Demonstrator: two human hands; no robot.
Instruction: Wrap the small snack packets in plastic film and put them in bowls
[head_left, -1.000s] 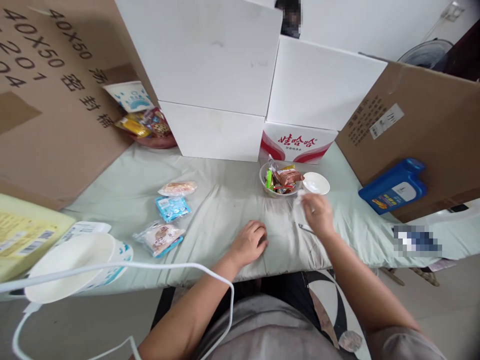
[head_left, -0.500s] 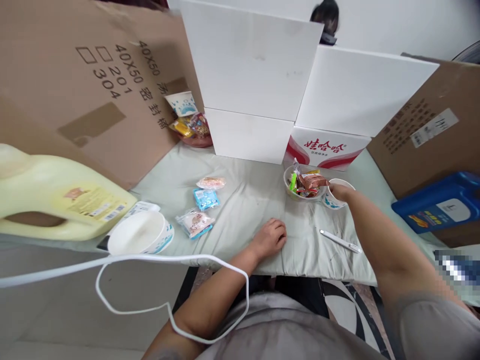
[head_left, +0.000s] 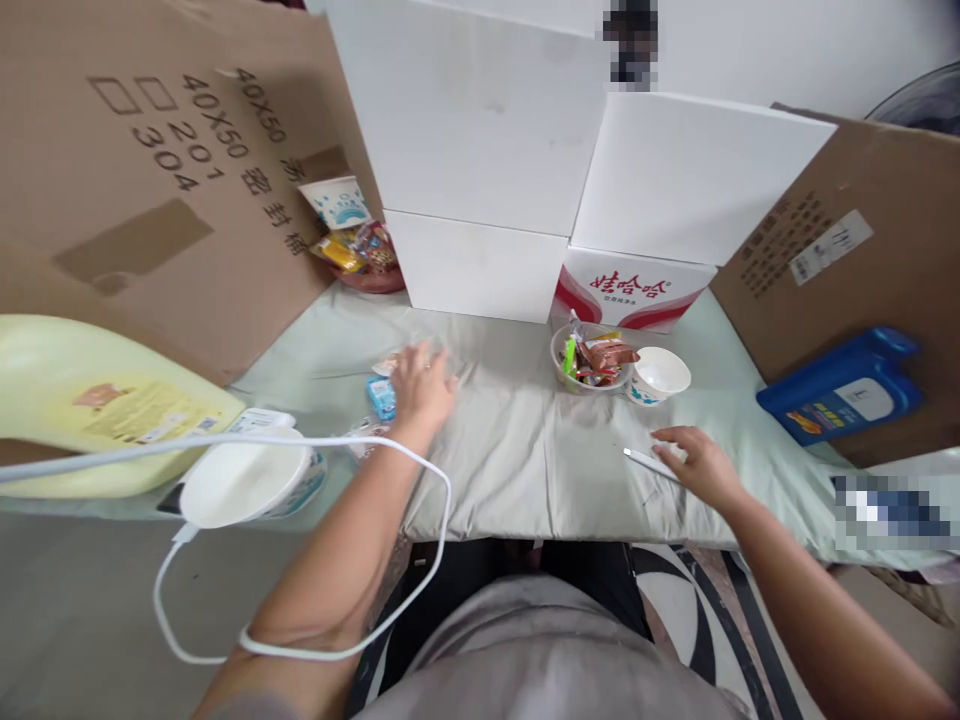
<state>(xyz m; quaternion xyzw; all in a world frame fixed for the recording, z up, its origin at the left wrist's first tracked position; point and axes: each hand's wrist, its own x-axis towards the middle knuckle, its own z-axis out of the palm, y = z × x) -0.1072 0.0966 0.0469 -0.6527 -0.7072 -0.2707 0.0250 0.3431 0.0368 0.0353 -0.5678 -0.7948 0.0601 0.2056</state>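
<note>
My left hand [head_left: 422,385] reaches out to the left over a group of snack packets, fingers stretched forward and spread. A blue packet [head_left: 382,397] shows just left of it. A pinkish packet [head_left: 388,362] and another packet [head_left: 362,437] are mostly hidden by the hand and forearm. My right hand [head_left: 694,462] lies on the pale green cloth [head_left: 525,450], fingers loosely extended and touching the end of a white pen [head_left: 641,460]. Beyond it stand a clear bowl [head_left: 559,345] full of wrapped snacks and a small white paper cup [head_left: 658,374].
White boxes [head_left: 480,130] and a red-and-white carton [head_left: 634,290] line the back. Cardboard sheets [head_left: 150,180] flank both sides. A yellow jug [head_left: 90,400] and white paper bowl [head_left: 244,480] sit left, a blue jug [head_left: 840,385] right. A white cable [head_left: 300,440] loops over my left arm.
My left hand moved from the middle of the cloth out to the left onto the packets. My right hand drew back from the paper cup to the pen.
</note>
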